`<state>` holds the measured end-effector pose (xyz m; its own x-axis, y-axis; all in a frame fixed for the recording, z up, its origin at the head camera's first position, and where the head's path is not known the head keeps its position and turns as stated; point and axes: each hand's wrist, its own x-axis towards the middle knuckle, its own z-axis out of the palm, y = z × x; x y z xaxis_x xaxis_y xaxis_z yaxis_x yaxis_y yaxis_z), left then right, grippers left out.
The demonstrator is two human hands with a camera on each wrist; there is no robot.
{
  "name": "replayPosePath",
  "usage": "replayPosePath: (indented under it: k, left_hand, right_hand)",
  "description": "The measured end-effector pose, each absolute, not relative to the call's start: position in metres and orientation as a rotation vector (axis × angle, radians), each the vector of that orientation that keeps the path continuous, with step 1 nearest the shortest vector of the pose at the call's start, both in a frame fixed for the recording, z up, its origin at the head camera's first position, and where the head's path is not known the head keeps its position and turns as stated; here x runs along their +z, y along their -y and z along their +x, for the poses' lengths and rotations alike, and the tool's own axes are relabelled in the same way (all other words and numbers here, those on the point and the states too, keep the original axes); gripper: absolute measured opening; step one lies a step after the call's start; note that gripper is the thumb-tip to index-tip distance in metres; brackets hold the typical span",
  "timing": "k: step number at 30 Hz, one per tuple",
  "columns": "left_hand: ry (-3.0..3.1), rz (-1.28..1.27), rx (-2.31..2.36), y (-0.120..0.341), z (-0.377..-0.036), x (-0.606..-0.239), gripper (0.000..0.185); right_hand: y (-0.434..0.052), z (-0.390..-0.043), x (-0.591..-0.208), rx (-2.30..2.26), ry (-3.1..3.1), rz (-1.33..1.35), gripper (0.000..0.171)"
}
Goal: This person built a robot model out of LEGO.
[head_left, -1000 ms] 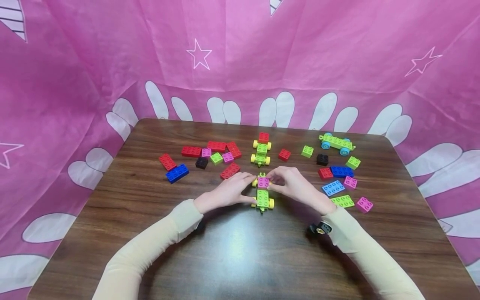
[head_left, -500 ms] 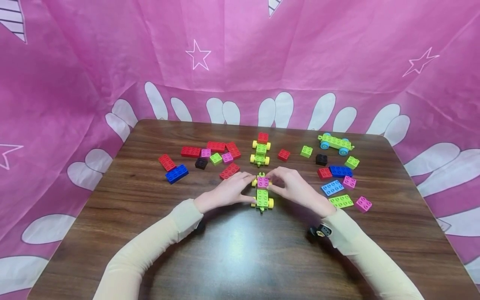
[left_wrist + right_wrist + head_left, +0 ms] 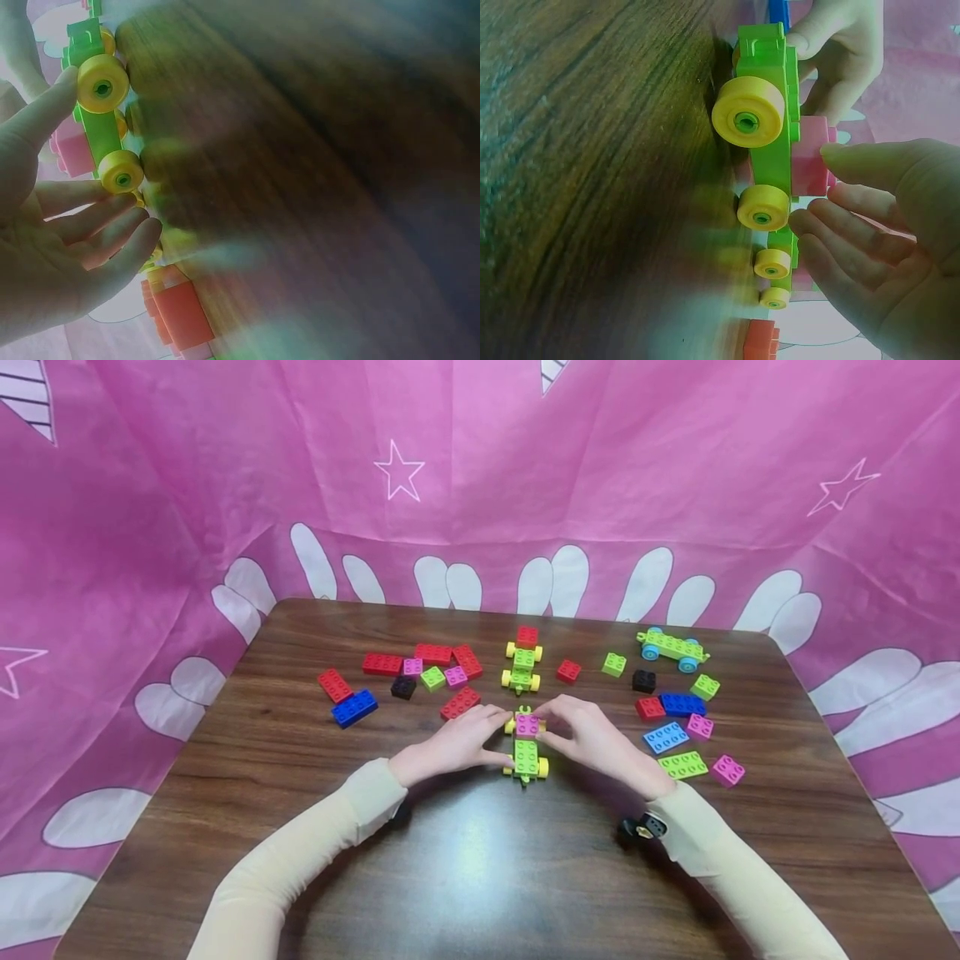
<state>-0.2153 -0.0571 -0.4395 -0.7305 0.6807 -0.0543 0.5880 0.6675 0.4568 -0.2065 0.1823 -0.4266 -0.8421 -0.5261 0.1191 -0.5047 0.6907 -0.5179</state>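
A green toy car base [image 3: 526, 760] with yellow wheels stands at the middle of the table, hitch ends pointing away and toward me. On its far half sits a pink brick [image 3: 528, 725], studs up. My left hand [image 3: 463, 739] holds the car from the left, thumb by the near wheel [image 3: 103, 84] and fingers by the far wheel [image 3: 121, 172]. From the right, my right hand [image 3: 588, 735] pinches the pink brick, its thumb at the stud edge in the right wrist view. Just beyond stands a second green car [image 3: 522, 658] with a red brick [image 3: 527, 637] at its far end.
Loose red bricks [image 3: 459, 701], a dark blue brick [image 3: 355, 708] and smaller bricks lie left. On the right are a light blue brick [image 3: 666, 737], a long green brick [image 3: 683, 765] and several others. A green car with blue wheels [image 3: 672, 648] stands back right. A pink curtain [image 3: 480, 485] hangs behind.
Both hands keep their places at the car and the pink brick. The right wrist dips very slightly; the bricks stay where they were.
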Motion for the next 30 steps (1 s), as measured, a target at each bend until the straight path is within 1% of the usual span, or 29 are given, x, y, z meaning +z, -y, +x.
replayPosePath:
  k: [16, 30]
  left_hand:
    - [-2.654, 1.021, 0.592, 0.056, -0.216, -0.439, 0.080]
    - [-2.646, 1.014, 0.565, 0.055, -0.214, -0.436, 0.082]
  right_hand:
    - [-0.188, -0.200, -0.424, -0.877, -2.870, -0.857, 0.032]
    - [-0.209, -0.196, -0.422, -0.871, -2.938, -0.865, 0.036]
